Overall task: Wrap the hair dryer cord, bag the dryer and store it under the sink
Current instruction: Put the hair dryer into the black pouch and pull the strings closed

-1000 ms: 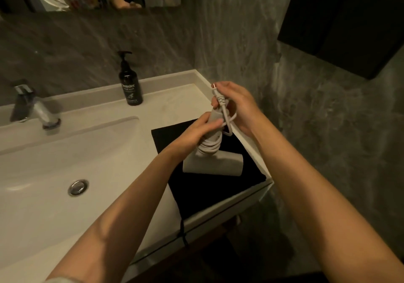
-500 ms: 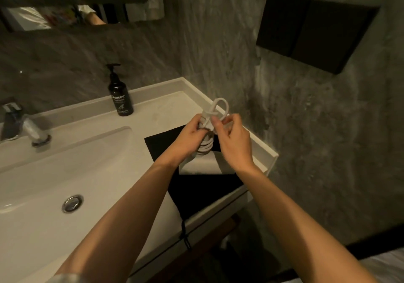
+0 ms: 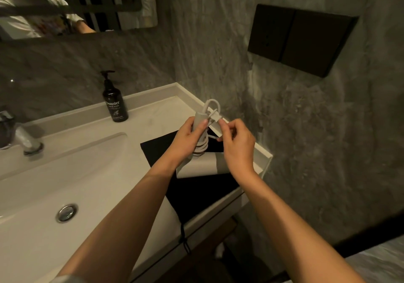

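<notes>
Hair dryer (image 3: 197, 166), white, sits at the centre of the frame, held upside down over the right end of the counter (image 3: 157, 116), its barrel low and level and its handle pointing up. The cord (image 3: 202, 146) is wound in several tight turns around the handle, and a small loop of it arches above the handle's top end. The left hand (image 3: 187, 141) comes in from the lower left and has its fingers closed around the wrapped handle, thumb pressed near the top. The right hand (image 3: 237, 146) comes in from the lower right, just beside the handle, and its fingers pinch the plug (image 3: 215, 116) end of the cord at the top of the coil; a short free piece of cord shows between the two hands. Under the dryer a black bag (image 3: 196, 193) lies flat on the counter, with its drawstring (image 3: 184, 238) hanging over the front edge. To the left of the bag is the white sink (image 3: 72, 169) with a metal drain (image 3: 66, 212), and a chrome tap (image 3: 24, 139) stands at the left edge of the frame. A dark pump bottle (image 3: 114, 101) stands on the back ledge, left of the hands. A mirror (image 3: 72, 4) fills the upper left, and a dark panel (image 3: 299, 39) is fixed to the grey stone wall at the upper right.
</notes>
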Demonstrator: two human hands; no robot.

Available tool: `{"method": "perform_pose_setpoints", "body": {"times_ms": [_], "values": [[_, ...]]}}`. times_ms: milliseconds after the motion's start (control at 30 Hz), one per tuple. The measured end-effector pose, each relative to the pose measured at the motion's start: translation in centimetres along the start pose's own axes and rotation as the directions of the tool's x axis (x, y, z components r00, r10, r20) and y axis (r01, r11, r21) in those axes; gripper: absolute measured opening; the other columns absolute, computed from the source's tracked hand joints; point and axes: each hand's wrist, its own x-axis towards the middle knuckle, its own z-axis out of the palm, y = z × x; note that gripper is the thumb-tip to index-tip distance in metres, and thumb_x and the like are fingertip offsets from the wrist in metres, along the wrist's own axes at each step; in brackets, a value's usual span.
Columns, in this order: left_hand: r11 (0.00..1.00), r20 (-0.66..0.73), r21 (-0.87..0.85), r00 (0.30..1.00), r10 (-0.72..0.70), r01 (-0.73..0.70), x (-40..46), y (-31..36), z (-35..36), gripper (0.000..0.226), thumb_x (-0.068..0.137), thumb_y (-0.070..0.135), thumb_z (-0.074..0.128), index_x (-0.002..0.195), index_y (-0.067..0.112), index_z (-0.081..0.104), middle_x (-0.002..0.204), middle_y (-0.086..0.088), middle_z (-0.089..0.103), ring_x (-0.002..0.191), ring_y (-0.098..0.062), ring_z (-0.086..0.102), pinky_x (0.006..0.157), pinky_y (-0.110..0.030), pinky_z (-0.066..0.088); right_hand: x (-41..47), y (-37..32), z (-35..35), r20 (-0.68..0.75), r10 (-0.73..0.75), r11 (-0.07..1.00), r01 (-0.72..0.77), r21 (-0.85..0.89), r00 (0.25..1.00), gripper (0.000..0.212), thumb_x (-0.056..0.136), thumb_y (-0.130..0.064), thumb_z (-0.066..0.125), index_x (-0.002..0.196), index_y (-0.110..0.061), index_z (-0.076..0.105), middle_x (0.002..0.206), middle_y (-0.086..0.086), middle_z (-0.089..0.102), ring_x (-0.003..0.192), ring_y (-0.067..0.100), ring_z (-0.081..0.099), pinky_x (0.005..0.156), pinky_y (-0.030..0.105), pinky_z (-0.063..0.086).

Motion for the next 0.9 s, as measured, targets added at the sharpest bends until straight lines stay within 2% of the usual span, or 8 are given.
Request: {"method": "perform_pose_setpoints", "body": {"times_ms": [33,133,300,433,533,633,800,900], "values": [[1.0,-0.003,0.001,1.0,-0.002,0.002,0.0,0.0,0.0,0.036,0.096,0.04,0.05,0.117,0.013,0.057,0.088,0.008,0.061,0.075,0.003,0.056,0.065,-0.007,0.043,0.1,-0.2,0.0,-0.033,-0.021,0.997,0.019,-0.074,0.999,0.034,0.09,-0.039,0.058,0.07,-0.012,0.052,0.063,0.002,0.063,0.059,0.016,0.057,0.057,0.031,0.043],[1.0,-0.013,0.004,1.0,-0.006,0.006,0.1,-0.1,0.1,0.039,0.094,0.044,0.05,0.116,0.012,0.056,0.085,0.01,0.058,0.072,0.003,0.055,0.061,-0.005,0.041,0.6,-1.1,-0.1,-0.09,-0.06,0.977,0.04,-0.209,0.994,0.037,0.086,-0.042,0.061,0.062,-0.016,0.049,0.057,-0.006,0.054,0.056,0.021,0.055,0.052,0.032,0.039],[1.0,-0.027,0.018,1.0,0.01,-0.009,0.2,-0.2,0.2,0.033,0.095,0.042,0.051,0.114,0.016,0.057,0.09,0.008,0.06,0.079,0.0,0.055,0.066,-0.007,0.043,0.9,-1.7,-0.4,-0.083,-0.049,0.971,0.028,-0.236,0.995,0.04,0.085,-0.042,0.061,0.058,-0.019,0.044,0.055,-0.007,0.051,0.056,0.023,0.056,0.052,0.033,0.039],[0.998,-0.014,0.025,0.998,0.055,-0.054,-0.1,-0.3,0.4,0.027,0.096,0.035,0.051,0.114,0.016,0.056,0.092,0.008,0.061,0.08,0.002,0.056,0.069,-0.008,0.043,1.8,-2.8,-0.3,-0.027,-0.034,0.95,0.024,-0.312,0.999,0.037,0.085,-0.041,0.057,0.058,-0.019,0.043,0.057,-0.006,0.052,0.058,0.023,0.053,0.053,0.029,0.031],[0.998,0.009,-0.002,0.998,0.068,-0.068,-0.3,-0.3,0.2,0.017,0.097,0.029,0.052,0.11,0.019,0.056,0.089,0.009,0.062,0.074,0.009,0.057,0.067,-0.009,0.044,2.2,-3.8,0.0,0.045,-0.14,0.913,0.146,-0.382,0.989,0.03,0.086,-0.034,0.055,0.063,-0.018,0.042,0.062,0.001,0.055,0.061,0.027,0.054,0.055,0.028,0.027],[0.998,0.019,-0.02,0.998,0.062,-0.061,-0.4,-0.2,0.0,0.014,0.096,0.031,0.053,0.107,0.024,0.056,0.089,0.01,0.062,0.075,0.007,0.058,0.069,-0.013,0.044,1.9,-3.8,0.0,0.137,-0.243,0.862,0.279,-0.423,0.96,0.025,0.092,-0.032,0.053,0.08,-0.01,0.055,0.079,0.012,0.066,0.072,0.035,0.061,0.057,0.031,0.03],[0.999,0.038,-0.008,0.998,0.046,-0.046,-0.4,-0.1,0.0,0.016,0.095,0.034,0.055,0.108,0.026,0.055,0.094,0.005,0.062,0.083,-0.005,0.057,0.076,-0.022,0.046,1.7,-3.2,-0.5,0.147,0.033,0.963,0.008,-0.27,0.989,0.03,0.089,-0.044,0.056,0.086,-0.015,0.058,0.082,0.01,0.071,0.083,0.031,0.064,0.066,0.037,0.047],[0.999,0.044,-0.014,0.998,0.042,-0.042,-0.4,-0.1,-0.3,0.016,0.093,0.037,0.057,0.107,0.029,0.056,0.097,0.001,0.063,0.087,-0.008,0.058,0.079,-0.027,0.047,1.2,-3.3,-0.4,0.093,-0.049,0.922,0.081,-0.38,0.994,0.023,0.09,-0.038,0.055,0.089,-0.015,0.059,0.077,0.009,0.068,0.083,0.03,0.061,0.06,0.032,0.037]]}}
